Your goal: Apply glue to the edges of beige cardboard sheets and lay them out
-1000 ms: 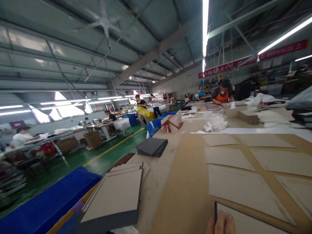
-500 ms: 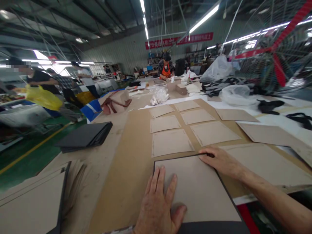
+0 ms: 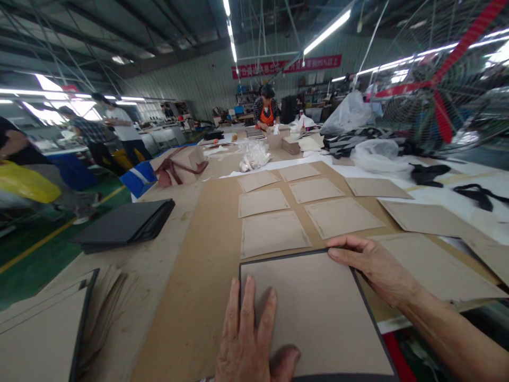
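In front of me lies a beige board with dark edges. My left hand rests on its left side, fingers spread and flat. At the far right corner my right hand pinches the board's edge between thumb and fingers. Beyond the board, several smaller beige panels are laid out in rows on a brown sheet. Larger beige panels lie to the right, close to my right forearm.
On the left are a stack of black boards and a pile of beige, dark-edged pieces. Clear plastic bags and black straps lie farther off. A large fan stands at right. A person in an orange apron works across the table.
The view has shifted slightly, so the scene sits a little farther left. My left hand has slid slightly toward me along the board; a person with a yellow bag has moved left.
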